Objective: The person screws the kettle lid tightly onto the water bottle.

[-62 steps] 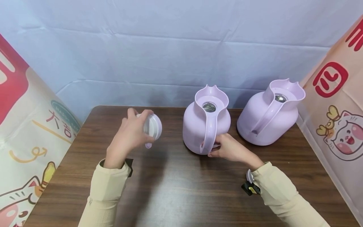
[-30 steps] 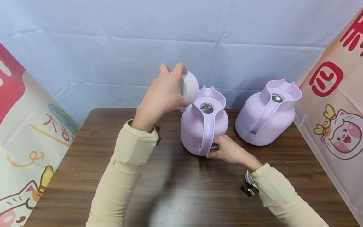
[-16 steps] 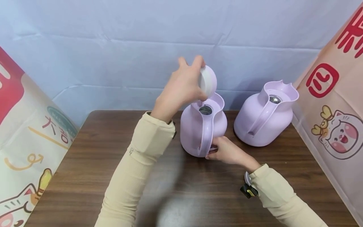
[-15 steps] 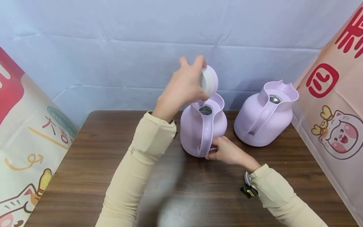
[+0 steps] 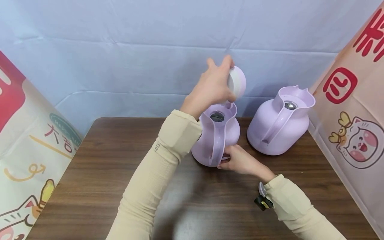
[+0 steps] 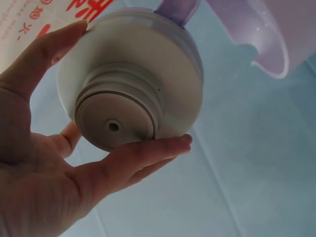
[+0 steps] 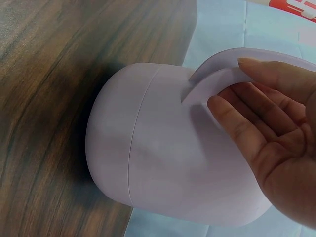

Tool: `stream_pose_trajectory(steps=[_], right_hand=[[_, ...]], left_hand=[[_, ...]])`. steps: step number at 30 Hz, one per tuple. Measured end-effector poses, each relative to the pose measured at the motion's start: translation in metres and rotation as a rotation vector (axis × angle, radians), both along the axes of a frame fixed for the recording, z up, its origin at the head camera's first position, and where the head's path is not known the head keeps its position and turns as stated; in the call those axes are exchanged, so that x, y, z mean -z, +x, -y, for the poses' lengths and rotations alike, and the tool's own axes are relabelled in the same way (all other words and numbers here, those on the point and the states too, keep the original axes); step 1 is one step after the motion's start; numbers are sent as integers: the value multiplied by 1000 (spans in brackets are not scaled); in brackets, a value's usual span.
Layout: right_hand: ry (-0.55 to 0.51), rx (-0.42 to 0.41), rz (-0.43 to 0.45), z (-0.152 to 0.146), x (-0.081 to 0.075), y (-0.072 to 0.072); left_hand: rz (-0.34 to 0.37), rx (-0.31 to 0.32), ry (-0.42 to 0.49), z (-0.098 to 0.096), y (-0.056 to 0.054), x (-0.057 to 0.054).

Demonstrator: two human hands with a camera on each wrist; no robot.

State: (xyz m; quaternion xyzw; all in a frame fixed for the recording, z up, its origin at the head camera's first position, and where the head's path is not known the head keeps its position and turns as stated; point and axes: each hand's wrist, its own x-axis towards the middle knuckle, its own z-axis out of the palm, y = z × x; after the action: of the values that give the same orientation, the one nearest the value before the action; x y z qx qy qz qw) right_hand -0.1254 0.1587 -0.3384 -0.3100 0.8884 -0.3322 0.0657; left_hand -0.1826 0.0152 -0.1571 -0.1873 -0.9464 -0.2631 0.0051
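Observation:
In the head view my left hand (image 5: 211, 85) holds a lilac-and-white screw lid (image 5: 238, 81) tilted, above and behind the mouth of a lilac thermos jug (image 5: 233, 128). The left wrist view shows the underside of the lid (image 6: 168, 94), with its threaded plug and a small centre hole, between thumb and fingers. My right hand (image 5: 241, 160) grips the lower part of the jug's handle (image 5: 219, 143). Upright on the table, this jug has an uncovered mouth. The right wrist view shows fingers of the right hand (image 7: 281, 123) curled around the handle.
A second lilac thermos jug (image 5: 271, 131), also without a lid, stands to the right, its spout turned right. The wooden table (image 5: 120, 160) ends at a pale blue cloth backdrop (image 5: 135, 73). Printed panels (image 5: 354, 140) flank both sides.
My left hand has carried the lid from the left side of the table up and rightward, past the jug's mouth to behind it. My right hand stays on the handle.

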Motion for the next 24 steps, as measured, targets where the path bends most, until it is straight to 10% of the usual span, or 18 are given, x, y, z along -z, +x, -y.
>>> stream_pose_trajectory(steps=[24], right_hand=[[-2, 12, 10, 0, 2, 0]], left_hand=[[71, -7, -44, -3, -7, 4]])
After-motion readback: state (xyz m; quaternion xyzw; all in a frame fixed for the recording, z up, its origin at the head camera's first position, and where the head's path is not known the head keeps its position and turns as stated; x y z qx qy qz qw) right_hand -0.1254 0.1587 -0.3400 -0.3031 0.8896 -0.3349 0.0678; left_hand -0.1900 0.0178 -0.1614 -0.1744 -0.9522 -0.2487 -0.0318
